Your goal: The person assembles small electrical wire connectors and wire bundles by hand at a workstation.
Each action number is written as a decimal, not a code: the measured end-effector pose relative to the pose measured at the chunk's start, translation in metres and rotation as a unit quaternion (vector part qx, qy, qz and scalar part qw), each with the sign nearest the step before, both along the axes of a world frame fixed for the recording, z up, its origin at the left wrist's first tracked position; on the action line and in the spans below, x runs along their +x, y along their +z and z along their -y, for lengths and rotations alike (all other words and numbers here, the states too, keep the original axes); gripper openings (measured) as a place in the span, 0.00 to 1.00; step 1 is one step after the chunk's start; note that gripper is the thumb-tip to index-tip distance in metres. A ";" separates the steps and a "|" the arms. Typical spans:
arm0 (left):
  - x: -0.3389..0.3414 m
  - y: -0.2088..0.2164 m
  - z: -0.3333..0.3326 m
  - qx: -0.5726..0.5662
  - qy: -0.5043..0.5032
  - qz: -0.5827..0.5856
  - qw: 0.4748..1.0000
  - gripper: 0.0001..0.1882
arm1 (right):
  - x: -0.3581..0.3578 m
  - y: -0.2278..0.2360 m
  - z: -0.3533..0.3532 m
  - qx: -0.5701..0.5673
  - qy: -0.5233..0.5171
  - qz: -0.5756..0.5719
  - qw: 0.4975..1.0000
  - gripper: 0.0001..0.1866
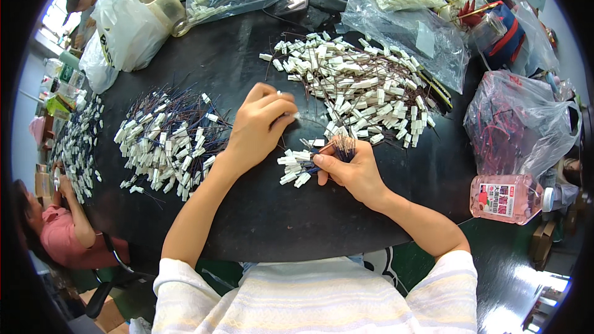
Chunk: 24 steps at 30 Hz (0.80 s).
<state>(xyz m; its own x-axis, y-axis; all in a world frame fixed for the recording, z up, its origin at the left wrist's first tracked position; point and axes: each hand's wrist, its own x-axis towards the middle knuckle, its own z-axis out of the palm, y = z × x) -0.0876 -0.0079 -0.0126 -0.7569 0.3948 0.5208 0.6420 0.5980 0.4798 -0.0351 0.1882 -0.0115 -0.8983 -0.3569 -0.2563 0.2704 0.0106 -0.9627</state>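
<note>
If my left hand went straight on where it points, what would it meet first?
Your left hand would likely meet the large pile of white connectors ahead and to the right, though its height is unclear.

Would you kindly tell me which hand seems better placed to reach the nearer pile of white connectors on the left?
Probably the left hand: it is closer to that pile and shows no bundle, while the right hand grips a bundle of wired connectors.
</note>
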 end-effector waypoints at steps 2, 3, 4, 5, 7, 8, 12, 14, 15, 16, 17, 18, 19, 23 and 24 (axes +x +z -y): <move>0.024 0.013 0.003 0.048 0.030 0.106 0.993 0.07 | 0.000 0.003 0.002 -0.009 -0.005 0.005 1.000 0.05; 0.033 0.015 0.004 0.101 0.063 0.206 0.971 0.07 | -0.001 0.003 0.001 -0.011 -0.008 0.006 1.000 0.06; 0.038 0.011 0.004 0.133 0.059 0.210 0.967 0.08 | -0.001 0.002 0.000 0.000 -0.006 0.000 1.000 0.06; 0.041 0.009 0.004 0.132 0.058 0.213 0.966 0.08 | -0.001 0.001 0.000 -0.001 -0.007 0.003 1.000 0.06; 0.047 0.008 0.005 0.146 0.048 0.205 0.967 0.08 | -0.002 0.004 0.001 0.018 0.004 -0.031 0.999 0.06; 0.048 0.007 0.006 0.147 0.050 0.199 0.968 0.08 | -0.001 0.004 0.002 0.017 0.005 -0.034 0.999 0.06; 0.049 0.006 0.005 0.151 0.052 0.187 0.969 0.08 | -0.001 0.001 0.003 0.007 0.010 -0.050 0.999 0.05; 0.049 0.006 0.004 0.144 0.051 0.162 0.975 0.08 | 0.000 -0.003 0.002 0.008 0.011 -0.051 0.999 0.05; 0.048 0.006 0.004 0.143 0.051 0.162 0.975 0.08 | 0.000 -0.004 0.003 0.008 0.010 -0.051 0.999 0.05; 0.047 0.006 0.003 0.122 0.034 0.115 0.985 0.08 | 0.000 -0.004 0.003 0.005 0.013 -0.051 0.999 0.05; 0.047 0.006 0.003 0.100 0.017 0.067 0.993 0.08 | 0.001 -0.005 0.004 0.003 0.016 -0.051 0.999 0.05; 0.047 0.008 0.002 0.100 0.018 0.067 0.993 0.08 | 0.001 -0.004 0.004 0.002 0.016 -0.051 0.999 0.05; 0.047 0.010 0.001 0.075 0.012 0.033 0.997 0.08 | 0.001 -0.003 0.004 0.007 0.018 -0.054 0.998 0.05; 0.050 0.007 0.001 0.035 -0.021 -0.007 0.999 0.10 | 0.000 0.003 0.001 0.011 0.014 -0.039 0.999 0.05; 0.050 0.007 0.001 0.035 -0.021 -0.008 0.999 0.10 | 0.000 0.002 0.001 0.011 0.014 -0.040 0.999 0.05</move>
<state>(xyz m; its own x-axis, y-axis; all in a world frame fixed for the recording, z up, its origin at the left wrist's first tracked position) -0.0372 -0.0084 -0.0057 -0.7320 0.3878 0.5602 0.6735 0.5362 0.5089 -0.0351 0.1868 -0.0091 -0.9062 -0.3768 -0.1921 0.1921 0.0380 -0.9806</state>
